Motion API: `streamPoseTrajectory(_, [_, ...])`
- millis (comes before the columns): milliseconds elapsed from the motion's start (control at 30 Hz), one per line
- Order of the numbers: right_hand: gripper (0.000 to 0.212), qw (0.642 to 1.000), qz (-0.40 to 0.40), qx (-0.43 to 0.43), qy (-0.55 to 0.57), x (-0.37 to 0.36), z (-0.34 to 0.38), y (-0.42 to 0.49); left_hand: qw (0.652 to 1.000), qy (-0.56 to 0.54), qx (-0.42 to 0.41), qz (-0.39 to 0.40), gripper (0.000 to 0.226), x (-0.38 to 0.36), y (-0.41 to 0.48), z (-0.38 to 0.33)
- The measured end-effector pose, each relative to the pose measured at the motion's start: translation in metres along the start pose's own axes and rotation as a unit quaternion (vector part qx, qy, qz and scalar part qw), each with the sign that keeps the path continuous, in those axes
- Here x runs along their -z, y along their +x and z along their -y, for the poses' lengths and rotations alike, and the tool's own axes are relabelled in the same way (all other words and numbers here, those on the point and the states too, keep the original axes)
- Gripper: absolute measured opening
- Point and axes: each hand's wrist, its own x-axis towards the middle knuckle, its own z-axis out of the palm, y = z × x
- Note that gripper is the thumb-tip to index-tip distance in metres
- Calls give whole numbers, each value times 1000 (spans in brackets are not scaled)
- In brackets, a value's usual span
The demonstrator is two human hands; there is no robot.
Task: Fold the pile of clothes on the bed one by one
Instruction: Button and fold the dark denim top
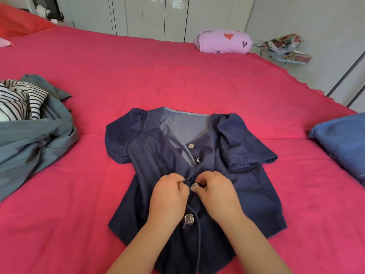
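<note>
A dark blue denim top (pixel 246 190) with short puffed sleeves and silver buttons lies face up in the middle of the pink bed (pixel 138 76). My left hand (pixel 167 196) pinches the left edge of its front placket. My right hand (pixel 215 190) grips the right edge at a silver button (pixel 195 185), close against the left hand. The two upper buttons are undone and the neckline gapes. A lower button (pixel 189 218) is fastened between my wrists. A pile of clothes (pixel 29 123), grey-green fabric with a striped garment on top, lies at the left.
A folded lilac garment with hearts (pixel 223 41) rests at the bed's far edge. A blue folded cloth (pixel 345 141) sits at the right edge. A small cluttered table (pixel 286 50) stands beyond the bed, and white wardrobe doors (pixel 150 14) are behind.
</note>
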Motion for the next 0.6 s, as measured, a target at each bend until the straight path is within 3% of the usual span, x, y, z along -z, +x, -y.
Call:
streamPoseTrajectory(133, [8, 999, 11, 29, -27, 0, 1, -4, 992, -103, 73, 32, 20, 2, 0, -5])
streamPoseTrajectory(233, [15, 998, -8, 14, 60, 6, 0, -7, 967, -214, 135, 41, 15, 6, -5, -8])
streamPoseTrajectory(367, [21, 979, -34, -17, 199, 17, -1, -14, 964, -234, 124, 22, 19, 9, -8, -12])
streamPoseTrajectory(600, [24, 968, -54, -12, 247, 15, 2, -21, 959, -264, 104, 18, 13, 9, -13, -16])
